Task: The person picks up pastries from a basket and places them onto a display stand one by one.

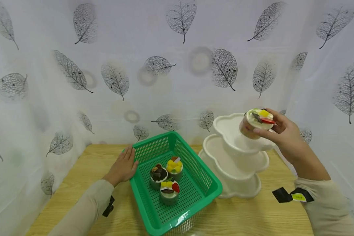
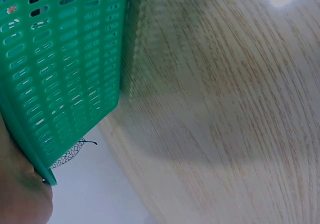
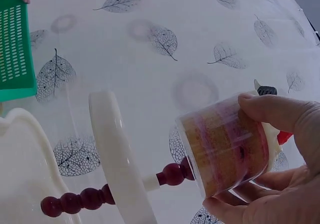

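Observation:
My right hand (image 1: pixel 287 137) holds a clear cup of layered cake (image 3: pixel 225 146) by its side, thumb opposite the fingers. White cream, yellow fruit, a red slice and dark pieces top this dessert cup. In the head view it overlaps the upper tier of a white three-tier stand (image 1: pixel 228 126); the right wrist view shows it tilted, near the stand's dark red beaded post (image 3: pixel 90 198). My left hand (image 1: pixel 123 166) rests with extended fingers on the left rim of a green plastic basket (image 1: pixel 188 214), near its far corner. Inside the basket are a chocolate-topped cup (image 1: pixel 158 173), a yellow-fruit cup (image 1: pixel 174 166) and a strawberry-topped cup (image 1: pixel 169 193).
The basket and the stand sit side by side on a wood-grain table (image 1: pixel 239 216). A white curtain (image 1: pixel 153 88) with leaf prints hangs behind the table and around both sides. The stand's scalloped lower tiers (image 1: pixel 227 154) stick out beneath the top one.

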A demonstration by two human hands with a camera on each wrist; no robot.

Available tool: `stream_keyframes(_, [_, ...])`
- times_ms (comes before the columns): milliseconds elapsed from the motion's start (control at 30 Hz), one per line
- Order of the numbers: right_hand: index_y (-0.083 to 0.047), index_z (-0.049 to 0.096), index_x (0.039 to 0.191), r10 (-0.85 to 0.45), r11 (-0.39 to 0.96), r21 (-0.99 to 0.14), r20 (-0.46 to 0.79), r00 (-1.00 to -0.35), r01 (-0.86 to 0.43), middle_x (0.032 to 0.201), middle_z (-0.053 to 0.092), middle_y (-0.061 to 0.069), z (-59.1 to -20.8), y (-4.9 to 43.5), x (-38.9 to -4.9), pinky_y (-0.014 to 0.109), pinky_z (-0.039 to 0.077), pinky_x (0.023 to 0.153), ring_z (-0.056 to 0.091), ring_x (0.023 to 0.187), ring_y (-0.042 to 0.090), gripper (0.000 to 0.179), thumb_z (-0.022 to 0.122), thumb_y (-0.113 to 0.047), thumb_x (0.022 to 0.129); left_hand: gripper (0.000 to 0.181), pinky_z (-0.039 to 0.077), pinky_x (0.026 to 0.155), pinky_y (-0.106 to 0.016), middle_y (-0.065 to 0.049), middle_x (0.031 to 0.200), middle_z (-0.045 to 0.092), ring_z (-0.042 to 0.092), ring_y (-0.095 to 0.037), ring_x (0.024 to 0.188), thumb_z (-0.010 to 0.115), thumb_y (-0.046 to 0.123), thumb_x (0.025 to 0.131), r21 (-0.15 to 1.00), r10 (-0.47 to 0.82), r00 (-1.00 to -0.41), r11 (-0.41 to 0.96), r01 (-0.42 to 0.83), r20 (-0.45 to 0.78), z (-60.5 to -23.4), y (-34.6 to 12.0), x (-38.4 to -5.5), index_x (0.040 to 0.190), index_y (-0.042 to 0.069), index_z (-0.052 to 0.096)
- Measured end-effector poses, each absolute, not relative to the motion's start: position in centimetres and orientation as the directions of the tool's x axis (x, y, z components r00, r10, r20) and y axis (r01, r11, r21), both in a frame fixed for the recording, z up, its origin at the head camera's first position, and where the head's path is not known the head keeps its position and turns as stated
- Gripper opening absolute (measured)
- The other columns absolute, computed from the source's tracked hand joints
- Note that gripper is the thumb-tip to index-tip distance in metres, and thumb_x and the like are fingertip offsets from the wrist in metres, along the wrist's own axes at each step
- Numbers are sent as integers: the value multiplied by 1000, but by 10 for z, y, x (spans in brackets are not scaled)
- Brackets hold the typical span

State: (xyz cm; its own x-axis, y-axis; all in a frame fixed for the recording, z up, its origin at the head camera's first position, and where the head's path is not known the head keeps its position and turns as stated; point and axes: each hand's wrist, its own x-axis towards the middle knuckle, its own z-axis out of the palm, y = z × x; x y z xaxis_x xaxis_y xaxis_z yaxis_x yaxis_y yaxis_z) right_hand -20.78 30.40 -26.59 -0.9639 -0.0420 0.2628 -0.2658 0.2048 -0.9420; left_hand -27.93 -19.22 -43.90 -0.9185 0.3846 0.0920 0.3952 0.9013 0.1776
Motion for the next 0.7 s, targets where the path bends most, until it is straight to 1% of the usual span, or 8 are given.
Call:
stream_keyframes(67, [-10,25,152,-11,130,-955,266,-964,-265,134,45,-5,-267,311,-209,7,45,84,52,111,-2,76,65,2,88,59,14,115,-58,-31,155,7,9,-45,143,33,23,105,179,385,-919,901,395,91,-439,-192,-280,146,-16,17])
stream_keyframes(100, [-10,26,151,10,121,-958,262,-965,-258,132,46,-7,-268,314,-209,6,45,83,53,110,-3,76,66,1,88,59,14,115,-58,-32,155,7,9,-46,143,33,23,105,180,385,-918,901,396,91,-440,-192,-280,146,-16,17])
stream_keyframes(233, [-6,24,151,66,104,-964,251,-966,-244,130,46,-7,-270,325,-211,5,44,83,54,107,-3,78,68,1,87,60,13,116,-57,-31,155,7,8,-45,143,33,23,104,178,387,-918,901,396,84,-441,-192,-281,146,-16,16])
stream_keyframes(500, [4,17,151,101,8,-963,267,-958,-268,120,52,-10,-277,336,-214,6,46,83,58,100,-1,81,66,5,86,59,13,116,-57,-32,154,8,11,-46,143,33,23,104,180,385,-919,901,394,86,-440,-193,-281,146,-16,17])
stream_keyframes(567, [5,15,151,110,17,-968,249,-962,-249,123,50,-7,-280,338,-216,5,45,84,58,100,-3,83,67,4,86,59,13,116,-57,-32,155,8,11,-46,143,32,24,104,176,381,-921,904,390,83,-439,-192,-280,146,-16,17])
stream_keyframes(600, [5,14,151,111,19,-971,237,-965,-236,129,49,-3,-282,339,-216,6,45,85,58,100,-4,83,66,4,87,59,13,116,-57,-32,155,8,11,-46,143,32,24,104,175,379,-922,905,388,81,-439,-192,-280,146,-16,17])
stream_keyframes(633, [5,12,152,112,25,-975,221,-969,-219,136,46,1,-283,340,-217,7,44,89,57,100,-5,85,67,2,87,59,13,116,-57,-32,154,8,11,-46,143,32,23,104,174,380,-921,905,389,83,-438,-192,-280,146,-16,17])
stream_keyframes(700, [4,9,152,117,48,-981,191,-975,-186,141,41,5,-286,341,-218,9,41,96,55,101,-7,87,67,0,88,59,13,116,-57,-31,155,8,11,-46,143,32,24,105,175,381,-921,905,389,79,-438,-191,-280,146,-16,17])
